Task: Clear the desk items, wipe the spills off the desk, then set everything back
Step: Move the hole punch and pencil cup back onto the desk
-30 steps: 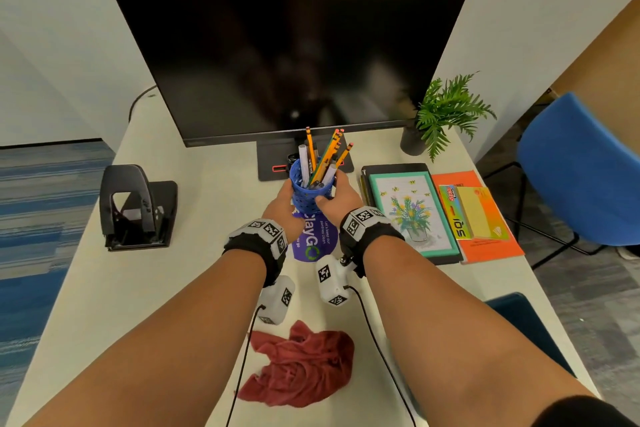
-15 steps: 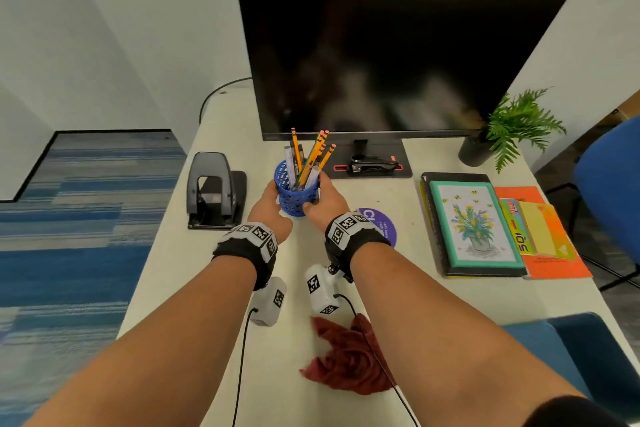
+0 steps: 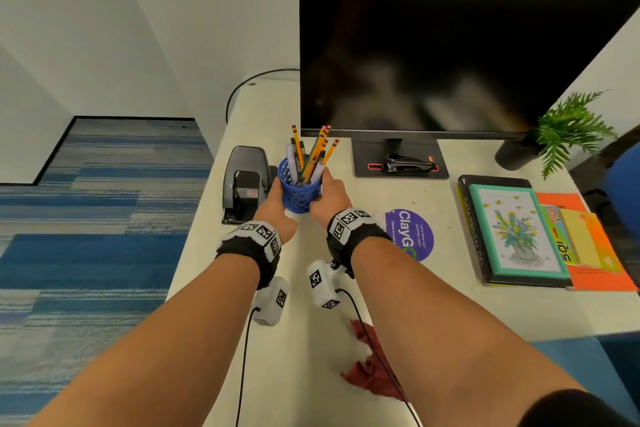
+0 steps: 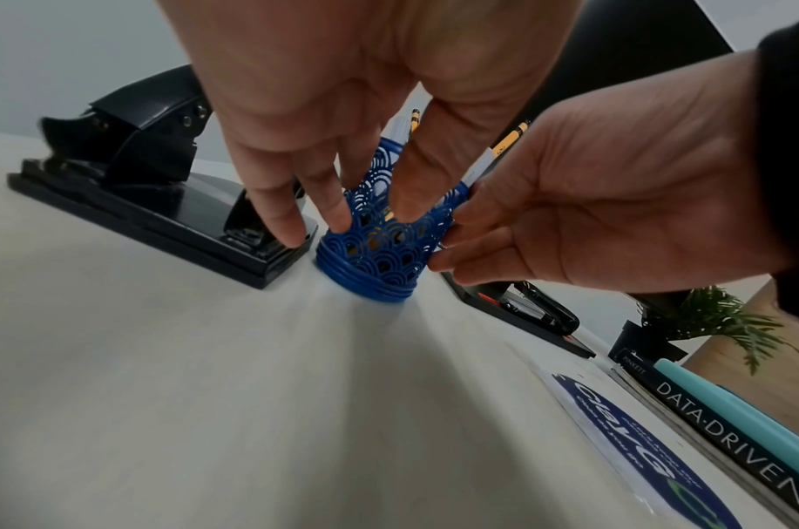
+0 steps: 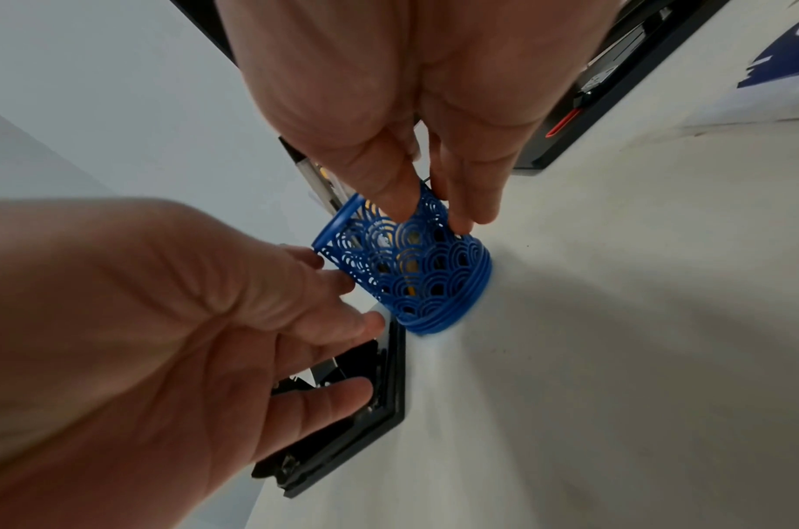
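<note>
A blue lattice pencil cup (image 3: 298, 196) full of pencils and pens stands on the white desk (image 3: 346, 305), right beside a black hole punch (image 3: 245, 180). My left hand (image 3: 277, 199) grips its left side, thumb on the front wall (image 4: 404, 200). My right hand (image 3: 325, 191) holds the right side with its fingertips (image 5: 460, 214). In the left wrist view the cup's base (image 4: 374, 286) rests on the desk. A crumpled red cloth (image 3: 370, 373) lies near the front edge, partly under my right forearm. Small brown specks (image 3: 412, 203) dot the desk near a purple round sticker (image 3: 414, 232).
A large black monitor (image 3: 450, 45) stands at the back with a black stapler (image 3: 408, 163) on its base. Stacked books (image 3: 512, 236) and an orange folder (image 3: 599, 274) lie at right, a potted fern (image 3: 568, 132) behind them. A blue chair (image 3: 623, 184) is at the far right.
Both hands have carried the pencil cup left, off the purple sticker, to a spot beside the hole punch. My view has turned left with it.
</note>
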Demonstrator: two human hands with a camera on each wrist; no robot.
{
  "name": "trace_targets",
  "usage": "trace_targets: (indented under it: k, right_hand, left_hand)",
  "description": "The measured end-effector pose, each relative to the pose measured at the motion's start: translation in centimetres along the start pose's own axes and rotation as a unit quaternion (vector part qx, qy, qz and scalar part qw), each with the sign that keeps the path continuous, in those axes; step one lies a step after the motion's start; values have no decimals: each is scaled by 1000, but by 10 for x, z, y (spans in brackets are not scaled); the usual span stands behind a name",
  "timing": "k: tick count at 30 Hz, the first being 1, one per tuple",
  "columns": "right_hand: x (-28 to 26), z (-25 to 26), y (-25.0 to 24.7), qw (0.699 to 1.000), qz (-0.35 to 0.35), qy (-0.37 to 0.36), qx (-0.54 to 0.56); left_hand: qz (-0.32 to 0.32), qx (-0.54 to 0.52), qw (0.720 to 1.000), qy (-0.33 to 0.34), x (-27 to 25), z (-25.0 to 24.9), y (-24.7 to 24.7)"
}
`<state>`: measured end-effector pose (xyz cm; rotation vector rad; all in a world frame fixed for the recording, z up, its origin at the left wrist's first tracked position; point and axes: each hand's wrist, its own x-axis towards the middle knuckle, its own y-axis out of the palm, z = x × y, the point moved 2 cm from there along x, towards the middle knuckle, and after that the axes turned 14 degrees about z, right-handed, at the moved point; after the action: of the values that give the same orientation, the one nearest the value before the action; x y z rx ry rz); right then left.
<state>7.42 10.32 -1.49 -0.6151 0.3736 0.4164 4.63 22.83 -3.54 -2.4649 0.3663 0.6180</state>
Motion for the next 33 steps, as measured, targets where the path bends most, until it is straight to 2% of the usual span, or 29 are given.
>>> trace_targets:
  k: [3,12,18,23,29,33]
  right_hand:
    - [9,-2,-2,999,8,34,-24]
    - [3,-13,-5,999,22,48,7]
    - [-25,-37,-10,993,34,78,-87]
    - [-57,-49,-15,984,43,99,-141]
    - [-100,-55,-19,955,121,120,-244]
    - [-120,-59,-23,943,153,132,-266]
  left_hand:
    - [8,7,1000,1,4,-2,-2]
    - [-19,37,999,-22,1,-6,0]
    - [5,100,994,-38,-8,-1,8]
    - [36,107,993,-32,-19,-1,23]
    - [52,149,987,-41,-36,-6,45]
    - [46,171,983,-41,-47,-12,62]
